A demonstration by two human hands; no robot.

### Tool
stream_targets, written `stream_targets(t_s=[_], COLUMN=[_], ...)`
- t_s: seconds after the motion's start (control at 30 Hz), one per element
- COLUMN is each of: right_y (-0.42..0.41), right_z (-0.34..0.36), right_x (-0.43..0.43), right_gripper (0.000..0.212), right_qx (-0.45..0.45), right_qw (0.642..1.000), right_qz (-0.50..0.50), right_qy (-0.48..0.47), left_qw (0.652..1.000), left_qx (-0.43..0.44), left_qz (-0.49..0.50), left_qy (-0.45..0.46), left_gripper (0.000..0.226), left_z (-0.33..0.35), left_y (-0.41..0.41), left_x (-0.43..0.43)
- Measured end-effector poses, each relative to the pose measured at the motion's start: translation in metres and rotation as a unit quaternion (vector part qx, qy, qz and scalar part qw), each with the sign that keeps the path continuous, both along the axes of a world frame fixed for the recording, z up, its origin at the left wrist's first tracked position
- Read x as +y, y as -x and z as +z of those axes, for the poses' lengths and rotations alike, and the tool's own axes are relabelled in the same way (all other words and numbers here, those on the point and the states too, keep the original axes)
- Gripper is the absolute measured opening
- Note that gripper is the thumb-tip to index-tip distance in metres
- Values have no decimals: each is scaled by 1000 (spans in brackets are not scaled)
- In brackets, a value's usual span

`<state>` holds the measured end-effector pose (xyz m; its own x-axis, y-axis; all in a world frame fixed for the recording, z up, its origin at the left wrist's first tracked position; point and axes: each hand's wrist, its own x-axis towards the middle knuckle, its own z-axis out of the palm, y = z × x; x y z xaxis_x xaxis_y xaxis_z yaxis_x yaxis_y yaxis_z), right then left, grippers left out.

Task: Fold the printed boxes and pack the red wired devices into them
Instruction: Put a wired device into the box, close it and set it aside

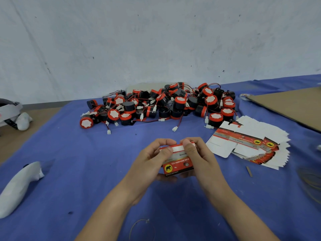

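A blue cloth (69, 153) covers the work surface; behind it rises a pale, scuffed wall (156, 40), and a bare brown strip (26, 134) shows past the cloth's left edge. At centre, the left hand (149, 160) and right hand (198, 157) both grip one folded red box (178, 161) just above the cloth, fingers curled round its sides, both thumbs on the white top flap. A heap of red and black devices (161, 105) with thin wires and white plugs lies against the wall, well apart from the hands. To the right, a fanned stack of flat boxes (251, 145) rests near a brown cardboard sheet (291, 105). At left lies a white wrapped object (19, 185), and a thin wire loop (140, 226) lies between the forearms.
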<state>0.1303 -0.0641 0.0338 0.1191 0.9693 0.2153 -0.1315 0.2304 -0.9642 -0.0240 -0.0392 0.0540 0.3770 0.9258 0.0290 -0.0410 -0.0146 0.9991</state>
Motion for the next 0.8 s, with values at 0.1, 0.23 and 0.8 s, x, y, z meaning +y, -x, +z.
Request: stream_targets(t_s=[0.1,0.23,0.8], right_y=[-1,-1,-4], right_z=[2,3,2], right_x=[1,3,5], right_gripper=[20,22,41], right_qx=[11,15,33], right_qw=[1000,1000,998], right_qz=[-9,-11,-49], right_qy=[15,21,-20], left_qw=[999,998,996], left_qx=[14,26,18], left_qz=[13,34,3], left_qy=[-26,-48,-92], left_gripper=[18,20,21], left_z=[-1,-1,3], left_y=[-5,-7,-6], left_x=[-3,-2,-3])
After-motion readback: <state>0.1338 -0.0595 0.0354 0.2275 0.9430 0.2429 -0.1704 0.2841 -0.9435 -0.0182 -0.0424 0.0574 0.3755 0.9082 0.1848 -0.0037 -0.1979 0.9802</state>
